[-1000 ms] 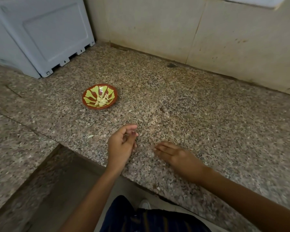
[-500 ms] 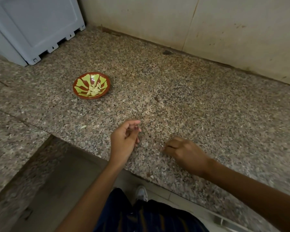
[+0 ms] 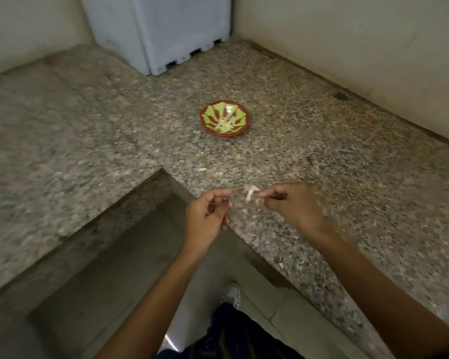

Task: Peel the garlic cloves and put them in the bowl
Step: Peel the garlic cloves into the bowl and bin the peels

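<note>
Pinching a pale garlic clove (image 3: 250, 193), right hand (image 3: 288, 206) over the granite counter (image 3: 335, 177).
Left hand (image 3: 208, 216) curled, grip unclear; red-green bowl (image 3: 224, 118) with peeled cloves sits well beyond; no readable writing.

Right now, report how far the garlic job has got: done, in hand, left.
Done: a small heap of pale peeled pieces already lies in the bowl. In hand: the right hand pinches a pale garlic clove above the granite counter, with the left hand curled close beside it; blur hides whether the skin is off. Left: this clove is not yet in the bowl. No further whole cloves can be made out.
</note>
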